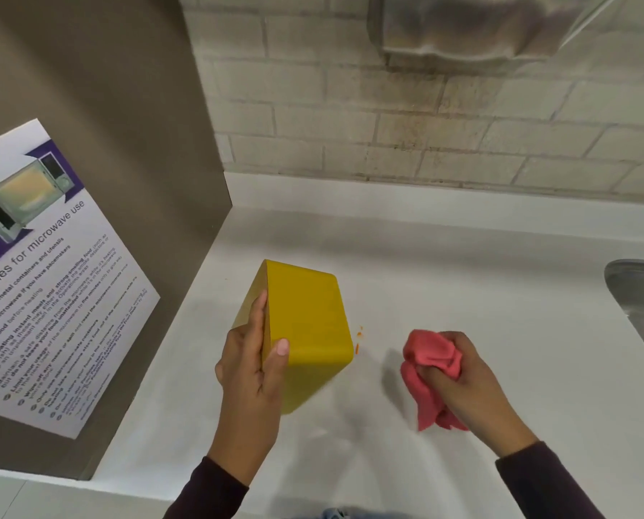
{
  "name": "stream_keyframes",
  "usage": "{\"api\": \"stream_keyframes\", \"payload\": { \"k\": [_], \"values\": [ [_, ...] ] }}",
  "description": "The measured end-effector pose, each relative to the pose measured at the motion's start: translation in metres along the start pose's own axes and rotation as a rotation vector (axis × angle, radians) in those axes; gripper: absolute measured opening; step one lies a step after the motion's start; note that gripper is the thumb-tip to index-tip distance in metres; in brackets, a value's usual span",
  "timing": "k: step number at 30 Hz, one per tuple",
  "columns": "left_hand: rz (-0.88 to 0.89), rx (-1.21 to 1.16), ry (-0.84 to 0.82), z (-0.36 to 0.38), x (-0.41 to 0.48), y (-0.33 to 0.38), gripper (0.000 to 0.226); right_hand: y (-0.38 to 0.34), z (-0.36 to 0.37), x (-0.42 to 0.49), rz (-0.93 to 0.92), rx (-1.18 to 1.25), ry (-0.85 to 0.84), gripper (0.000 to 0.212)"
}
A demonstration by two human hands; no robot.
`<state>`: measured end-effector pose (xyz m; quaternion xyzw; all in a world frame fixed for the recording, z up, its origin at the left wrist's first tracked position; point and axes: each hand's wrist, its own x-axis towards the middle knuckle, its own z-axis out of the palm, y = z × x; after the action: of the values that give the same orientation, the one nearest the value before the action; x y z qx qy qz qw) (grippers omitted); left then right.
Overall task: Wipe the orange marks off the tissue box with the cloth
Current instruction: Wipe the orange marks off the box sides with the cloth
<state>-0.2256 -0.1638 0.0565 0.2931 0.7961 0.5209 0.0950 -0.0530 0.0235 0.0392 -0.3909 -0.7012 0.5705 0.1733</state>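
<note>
A yellow tissue box point(305, 324) is tilted above the white counter, near the left wall. My left hand point(253, 372) grips its near left edge, thumb on the front face and fingers along the left side. The faces I see are plain yellow with no marks on them. A few small orange marks point(357, 340) show just right of the box's lower corner. My right hand point(462, 383) holds a bunched pink cloth point(430, 372) to the right of the box, apart from it.
The white counter point(481, 294) runs back to a pale brick wall. A brown side panel with a microwave guidelines poster point(47, 290) stands on the left. A steel sink rim point(638, 297) is at the right edge. A metal dispenser point(462, 28) hangs on the wall above.
</note>
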Motion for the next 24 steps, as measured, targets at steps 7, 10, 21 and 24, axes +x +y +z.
{"api": "stream_keyframes", "payload": {
  "k": [7,10,21,24],
  "values": [
    [0.052,-0.029,-0.067,0.009,0.002,0.006,0.064,0.041,-0.027,-0.005,0.145,-0.078,0.146,0.012],
    [0.087,0.015,-0.108,0.017,0.003,0.007,0.071,0.047,-0.044,-0.009,0.168,-0.006,0.186,0.011],
    [0.34,0.384,-0.415,0.074,-0.008,0.007,0.061,0.059,-0.075,-0.045,0.159,0.152,0.438,0.024],
    [0.397,0.505,-0.483,0.085,-0.015,0.005,0.067,0.07,-0.075,-0.05,0.215,0.206,0.464,0.015]
  ]
}}
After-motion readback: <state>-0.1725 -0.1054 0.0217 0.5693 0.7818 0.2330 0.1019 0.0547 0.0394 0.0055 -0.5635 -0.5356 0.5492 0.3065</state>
